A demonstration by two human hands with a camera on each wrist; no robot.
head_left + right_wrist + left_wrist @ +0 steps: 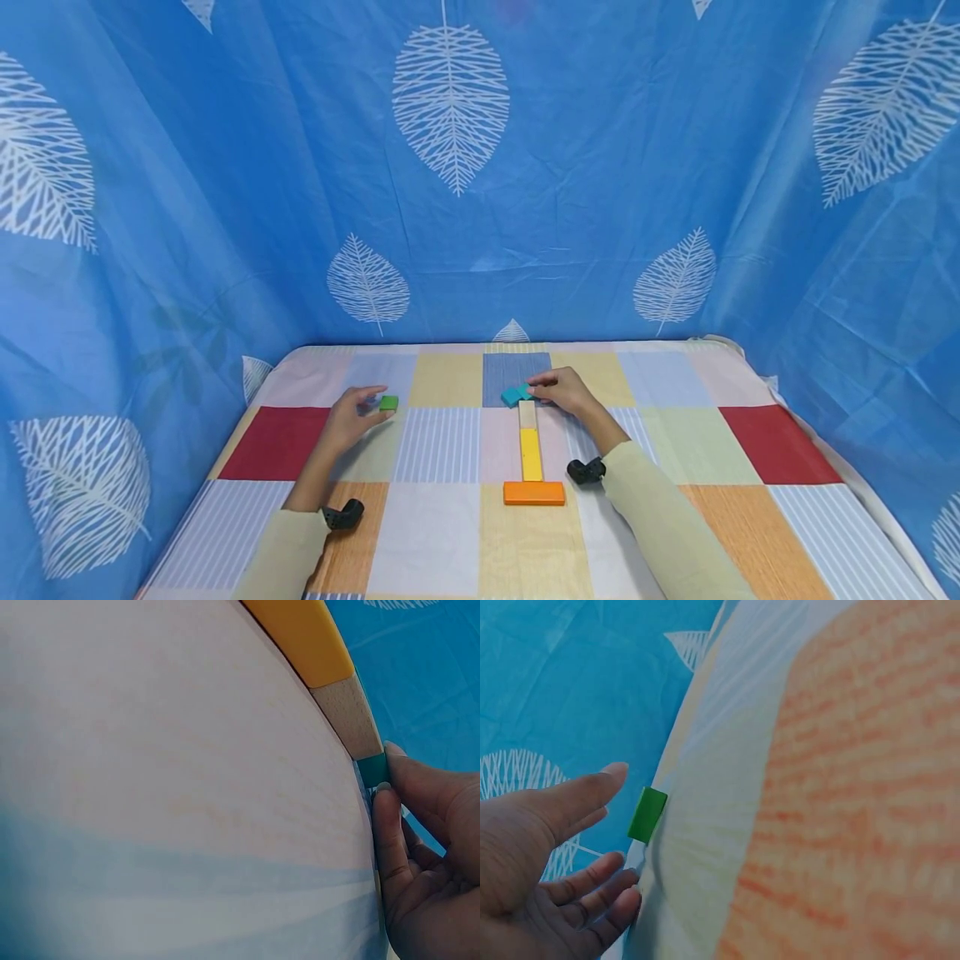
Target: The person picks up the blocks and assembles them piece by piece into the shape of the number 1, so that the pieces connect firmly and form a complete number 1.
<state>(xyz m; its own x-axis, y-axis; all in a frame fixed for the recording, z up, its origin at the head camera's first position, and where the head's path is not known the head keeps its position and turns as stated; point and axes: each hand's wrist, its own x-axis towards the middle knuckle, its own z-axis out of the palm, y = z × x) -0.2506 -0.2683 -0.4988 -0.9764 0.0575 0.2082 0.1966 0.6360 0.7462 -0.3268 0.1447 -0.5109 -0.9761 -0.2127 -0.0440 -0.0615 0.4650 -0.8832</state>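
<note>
A green block (pixel 388 403) lies on the patchwork cloth at the left. My left hand (pixel 354 423) is beside it, thumb and fingers spread apart. In the left wrist view, a gap shows between these fingers and the green block (pixel 647 815). Farther right, my right hand (pixel 564 390) pinches a teal block (pixel 524 390) by its side. Another teal block (pixel 511 397) touches it on the left. Below them a plain wooden block (pixel 527 414) meets the end of a yellow block (pixel 531 456). The right wrist view shows the fingertips at the teal block (pixel 373 770).
An orange block (pixel 534 493) lies crosswise at the near end of the yellow one. The patchwork cloth (pixel 442 525) covers the table. A blue curtain (pixel 555 208) with white leaf prints surrounds the back and sides.
</note>
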